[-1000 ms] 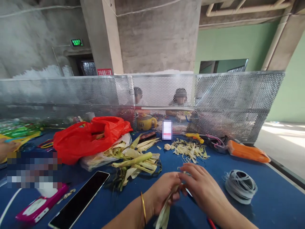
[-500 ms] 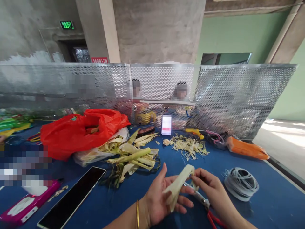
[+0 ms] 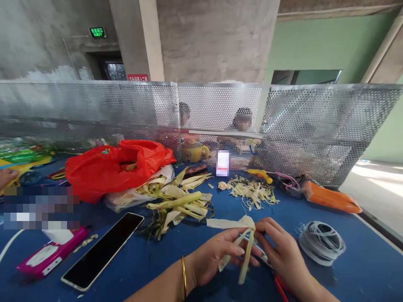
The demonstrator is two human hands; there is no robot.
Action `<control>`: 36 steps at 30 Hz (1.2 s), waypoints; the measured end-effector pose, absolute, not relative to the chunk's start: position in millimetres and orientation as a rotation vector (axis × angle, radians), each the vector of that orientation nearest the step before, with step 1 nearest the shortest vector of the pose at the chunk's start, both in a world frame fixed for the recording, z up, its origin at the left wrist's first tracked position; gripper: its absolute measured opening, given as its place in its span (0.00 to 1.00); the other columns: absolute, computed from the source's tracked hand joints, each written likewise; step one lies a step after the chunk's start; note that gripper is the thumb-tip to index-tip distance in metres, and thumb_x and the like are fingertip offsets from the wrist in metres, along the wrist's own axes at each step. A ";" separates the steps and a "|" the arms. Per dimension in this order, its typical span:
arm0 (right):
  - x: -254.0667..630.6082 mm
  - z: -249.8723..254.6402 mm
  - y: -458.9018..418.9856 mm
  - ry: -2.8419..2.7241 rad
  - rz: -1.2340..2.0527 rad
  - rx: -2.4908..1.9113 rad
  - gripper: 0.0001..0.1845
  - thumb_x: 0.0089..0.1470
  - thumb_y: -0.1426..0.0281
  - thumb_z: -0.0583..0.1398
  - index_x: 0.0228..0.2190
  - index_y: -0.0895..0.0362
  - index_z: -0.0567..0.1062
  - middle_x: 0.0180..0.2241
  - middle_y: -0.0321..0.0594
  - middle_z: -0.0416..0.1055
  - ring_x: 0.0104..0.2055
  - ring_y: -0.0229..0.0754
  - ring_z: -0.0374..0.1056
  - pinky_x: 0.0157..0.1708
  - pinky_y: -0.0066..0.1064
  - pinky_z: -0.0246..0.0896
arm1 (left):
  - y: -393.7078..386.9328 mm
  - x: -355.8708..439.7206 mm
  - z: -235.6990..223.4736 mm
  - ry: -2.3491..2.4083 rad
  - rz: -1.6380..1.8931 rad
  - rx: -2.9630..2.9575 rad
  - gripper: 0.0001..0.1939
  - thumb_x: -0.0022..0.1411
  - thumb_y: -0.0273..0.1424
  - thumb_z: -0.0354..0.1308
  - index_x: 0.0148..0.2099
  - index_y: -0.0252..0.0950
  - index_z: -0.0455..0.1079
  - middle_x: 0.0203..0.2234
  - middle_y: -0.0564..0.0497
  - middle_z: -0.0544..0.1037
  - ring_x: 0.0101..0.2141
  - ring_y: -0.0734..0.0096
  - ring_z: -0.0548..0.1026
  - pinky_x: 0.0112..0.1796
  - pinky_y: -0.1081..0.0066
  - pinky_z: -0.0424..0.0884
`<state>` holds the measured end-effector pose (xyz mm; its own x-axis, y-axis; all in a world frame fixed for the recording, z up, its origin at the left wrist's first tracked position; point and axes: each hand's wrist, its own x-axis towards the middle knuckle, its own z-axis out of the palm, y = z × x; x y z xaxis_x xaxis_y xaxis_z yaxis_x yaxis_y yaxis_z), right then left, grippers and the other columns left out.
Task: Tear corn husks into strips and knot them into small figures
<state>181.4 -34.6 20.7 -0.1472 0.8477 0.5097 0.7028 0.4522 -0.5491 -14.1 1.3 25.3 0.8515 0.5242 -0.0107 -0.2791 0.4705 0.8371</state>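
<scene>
A pale corn husk (image 3: pixel 246 222), folded with several strips fanning out, is between my two hands above the blue table. My right hand (image 3: pixel 280 247) pinches it at its gathered bend with thumb and forefinger. Under that same hand sits a red-handled metal tool (image 3: pixel 279 288), apparently scissors; its tips point toward my left hand and most of it is hidden. My left hand (image 3: pixel 217 253), with a gold bangle at the wrist, has its thumb and fingers closed around the hanging strips. One strip dangles in front of its fingers, and another sticks out to the left.
Husks and stalks (image 3: pixel 179 205) lie beside a red plastic bag (image 3: pixel 119 172). Farther back are shredded husk scraps (image 3: pixel 253 193) and a lit phone (image 3: pixel 223 162). A wire coil (image 3: pixel 321 243) stands right; a dark phone (image 3: pixel 103 251) and magenta device (image 3: pixel 53 256) lie left. A perforated metal screen (image 3: pixel 315 130) closes the back.
My left hand has gone from open-palmed beneath the husk to closed around its strips. The husk has turned, with one strip now pointing left and another hanging down. The view shifted slightly.
</scene>
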 end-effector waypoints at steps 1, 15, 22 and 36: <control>181.9 21.0 -34.7 -1.919 0.185 -1.296 0.11 0.62 0.69 0.51 0.31 0.55 0.71 0.31 0.40 0.69 0.33 0.39 0.67 0.33 0.29 0.62 | 0.7 -13.3 24.5 0.286 0.519 0.958 0.27 0.51 0.28 0.57 0.55 0.33 0.69 0.43 0.41 0.76 0.41 0.62 0.76 0.42 0.68 0.67; 181.4 17.7 -36.4 -2.179 -0.252 -1.153 0.12 0.62 0.71 0.51 0.41 0.54 0.74 0.37 0.42 0.74 0.37 0.40 0.70 0.39 0.33 0.61 | -2.6 0.0 9.0 0.632 0.649 0.846 0.23 0.58 0.38 0.61 0.52 0.31 0.71 0.33 0.43 0.80 0.26 0.70 0.77 0.27 0.75 0.68; 169.5 18.2 -46.8 -2.037 0.247 -1.329 0.09 0.61 0.66 0.54 0.32 0.54 0.72 0.28 0.37 0.70 0.31 0.39 0.66 0.32 0.29 0.60 | -3.5 1.9 15.4 0.589 0.888 0.612 0.19 0.57 0.31 0.62 0.51 0.31 0.71 0.46 0.38 0.77 0.44 0.61 0.76 0.42 0.69 0.71; 150.9 3.7 -46.9 -1.439 1.312 -1.187 0.16 0.60 0.59 0.52 0.28 0.57 0.69 0.27 0.35 0.69 0.27 0.36 0.66 0.31 0.28 0.61 | -1.0 1.6 12.3 0.568 0.784 0.468 0.28 0.54 0.29 0.61 0.58 0.38 0.64 0.42 0.44 0.78 0.35 0.63 0.77 0.32 0.69 0.71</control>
<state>150.9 -46.9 3.7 -0.2047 0.9787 -0.0158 0.1061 0.0061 -0.9943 1.6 -1.0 12.3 0.5749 0.7617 -0.2989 -0.5205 0.6223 0.5846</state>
